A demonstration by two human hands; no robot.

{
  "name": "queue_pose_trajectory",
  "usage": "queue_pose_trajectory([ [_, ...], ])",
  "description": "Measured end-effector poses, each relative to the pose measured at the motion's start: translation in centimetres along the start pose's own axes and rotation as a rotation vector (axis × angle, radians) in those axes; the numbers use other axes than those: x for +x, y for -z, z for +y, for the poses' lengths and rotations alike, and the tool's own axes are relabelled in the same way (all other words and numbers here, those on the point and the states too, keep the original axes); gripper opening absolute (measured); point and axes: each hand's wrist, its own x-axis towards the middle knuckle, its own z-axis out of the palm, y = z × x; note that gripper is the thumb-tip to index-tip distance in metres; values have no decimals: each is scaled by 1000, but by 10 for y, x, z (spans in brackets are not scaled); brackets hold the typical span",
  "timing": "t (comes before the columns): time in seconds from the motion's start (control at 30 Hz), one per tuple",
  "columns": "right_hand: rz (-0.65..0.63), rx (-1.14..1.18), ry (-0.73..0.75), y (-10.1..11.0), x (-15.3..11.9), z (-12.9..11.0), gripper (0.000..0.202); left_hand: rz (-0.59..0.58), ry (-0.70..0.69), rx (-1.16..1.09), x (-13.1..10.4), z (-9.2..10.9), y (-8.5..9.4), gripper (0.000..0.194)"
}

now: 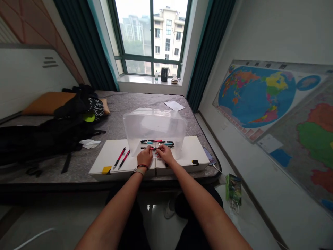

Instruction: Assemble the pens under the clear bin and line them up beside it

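Observation:
My left hand [145, 157] is closed in a pinch around a red pen [152, 148]. Just to its right, my right hand [165, 155] is also pinched, its fingertips close to the end of that pen; what they grip is too small to make out. Both hands are at the mouth of a clear plastic box [156, 121], which appears to lie on its side. Inside are several loose pens [157, 141] and pen parts in black, red and teal. Two red and black pens [122, 158] lie side by side on the white board, left of my left hand.
White flat boxes or boards [104, 156] rest on the mattress [117, 104] edge, with yellow [106, 170] and black tabs. A phone [208, 156] on a cable is at right. Dark bags [52, 139], a tissue [90, 143] and a paper sheet [174, 105] lie farther off.

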Motion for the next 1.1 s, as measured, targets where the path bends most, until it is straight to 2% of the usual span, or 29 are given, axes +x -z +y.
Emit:
queue_pose_trajectory([
  [0.13,8,-21,-32,1,0,-4,37,11,1,-5,0,-1,0,35],
  [0.3,21,76,-25,4,0,-5,45,29,1,-7,0,0,-1,35],
  [0.4,40,60,-23,6,3,0,41,38,-6,-3,0,0,-2,35],
  [0.57,46,-42,-34,6,6,4,46,61,-2,-5,1,0,-4,33],
  [0.8,7,66,-27,7,4,0,40,92,-29,-4,3,-3,-11,32],
  [0.97,57,9,-24,5,6,4,41,108,-40,-30,4,-6,-14,34],
  [1.1,27,-16,-3,4,6,6,40,124,-42,-36,5,-7,-15,35],
])
